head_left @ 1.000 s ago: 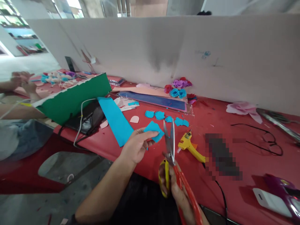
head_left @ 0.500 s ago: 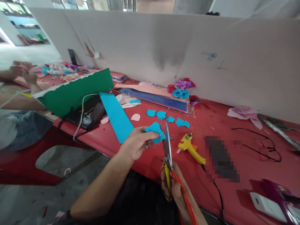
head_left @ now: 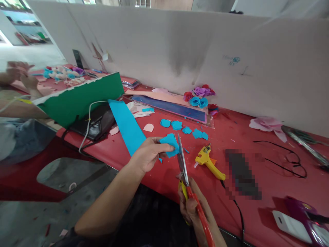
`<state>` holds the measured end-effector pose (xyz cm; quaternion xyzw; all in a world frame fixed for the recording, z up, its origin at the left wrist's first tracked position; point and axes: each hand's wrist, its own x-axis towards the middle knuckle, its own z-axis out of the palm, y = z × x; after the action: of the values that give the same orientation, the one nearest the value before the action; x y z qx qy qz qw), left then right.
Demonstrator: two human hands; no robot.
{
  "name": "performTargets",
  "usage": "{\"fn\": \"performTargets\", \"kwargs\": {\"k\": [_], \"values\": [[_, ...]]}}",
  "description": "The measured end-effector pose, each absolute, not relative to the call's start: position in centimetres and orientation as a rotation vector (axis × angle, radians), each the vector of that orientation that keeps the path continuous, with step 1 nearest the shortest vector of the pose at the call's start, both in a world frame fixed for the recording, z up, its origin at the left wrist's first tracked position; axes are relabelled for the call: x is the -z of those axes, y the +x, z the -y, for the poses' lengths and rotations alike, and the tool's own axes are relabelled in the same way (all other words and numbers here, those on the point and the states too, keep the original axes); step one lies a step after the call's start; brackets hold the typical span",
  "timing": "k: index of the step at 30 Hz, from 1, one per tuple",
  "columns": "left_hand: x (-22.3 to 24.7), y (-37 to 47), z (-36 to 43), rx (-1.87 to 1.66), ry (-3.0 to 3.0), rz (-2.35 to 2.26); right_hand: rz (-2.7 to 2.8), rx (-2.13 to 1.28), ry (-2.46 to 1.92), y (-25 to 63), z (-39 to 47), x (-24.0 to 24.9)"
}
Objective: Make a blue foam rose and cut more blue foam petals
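Observation:
My left hand pinches a small piece of blue paper between thumb and fingers. Scissors with one red and one yellow handle are gripped in my right hand. Their blades point away from me, nearly closed, at the right edge of the piece. Behind my left hand lies a long blue paper strip. Several cut blue pieces rest on the red table beyond the scissors, near a pale pink cut piece.
A yellow glue gun with a black cord lies right of the scissors. Farther right are eyeglasses and a white device. Paper flowers stand by the wall. A green panel is at left, with another person's hands beyond.
The scissor blades have closed from a wider gap at the blue piece's right edge, and the yellow handle has drawn in toward the red one. My left hand keeps its pinch.

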<state>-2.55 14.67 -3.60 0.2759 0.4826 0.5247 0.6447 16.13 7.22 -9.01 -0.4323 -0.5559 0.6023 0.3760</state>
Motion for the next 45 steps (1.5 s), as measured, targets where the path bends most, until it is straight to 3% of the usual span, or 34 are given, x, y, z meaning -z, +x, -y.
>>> {"fn": "performTargets", "kwargs": {"k": [17,25,30,45], "values": [[3.2,-3.2,-14.9,-1.124,0.656,-1.071,1.434,-1.553,-1.258,16.3,-6.5,8.3],[4.2,-1.1,-13.8,-1.345,0.509,-0.979,1.359,-1.406,-1.317,16.1,-5.8,9.3],[4.3,-0.8,-13.5,-1.287,0.623,-1.055,1.196,-1.377,-1.421,16.5,-5.0,9.5],[3.6,-0.8,-13.2,-1.203,0.601,-1.035,1.396,-1.529,-1.26,15.8,-6.4,7.9]]}}
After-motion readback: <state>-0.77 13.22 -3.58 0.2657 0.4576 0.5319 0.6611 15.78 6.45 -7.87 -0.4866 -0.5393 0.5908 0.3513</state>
